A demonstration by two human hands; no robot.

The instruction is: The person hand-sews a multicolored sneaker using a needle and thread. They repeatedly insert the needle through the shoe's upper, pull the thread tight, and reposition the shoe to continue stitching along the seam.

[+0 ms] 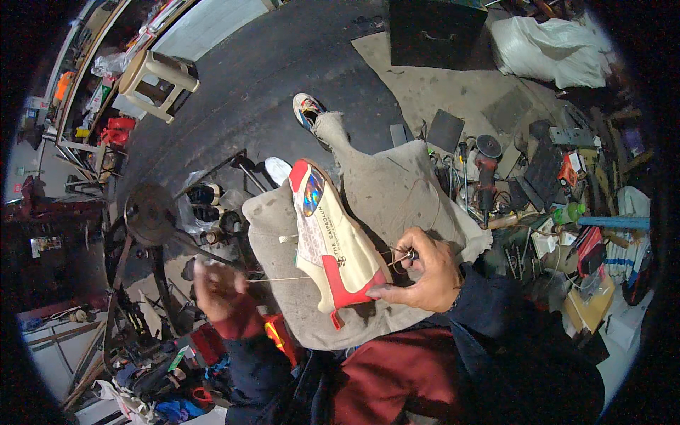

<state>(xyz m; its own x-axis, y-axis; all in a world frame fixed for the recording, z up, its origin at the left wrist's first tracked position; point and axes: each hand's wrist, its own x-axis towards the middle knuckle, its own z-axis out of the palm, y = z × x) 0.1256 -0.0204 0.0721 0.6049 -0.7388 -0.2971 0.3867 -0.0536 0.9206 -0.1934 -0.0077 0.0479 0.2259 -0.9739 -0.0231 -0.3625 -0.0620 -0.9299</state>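
Observation:
A cream and red sneaker point(354, 253) lies on its side across my lap, toe pointing away, over a stained beige cloth point(400, 185). From its left edge a thin pale thread point(280, 279) runs taut to my left hand point(221, 294), whose closed fingers are blurred by motion. My right hand point(432, 276) is at the heel, thumb against the red part. Its curled fingers have more thread about them, and a small dark object shows there that I cannot make out. A red pull tab point(336, 321) hangs from the heel.
A wheeled machine with a dark handwheel point(150, 214) stands at my left. Farther off is a beige plastic stool point(159, 83). On the right an angle grinder point(487, 170) lies among tools and scraps. A black case point(439, 35) and a white sack point(549, 53) stand far off.

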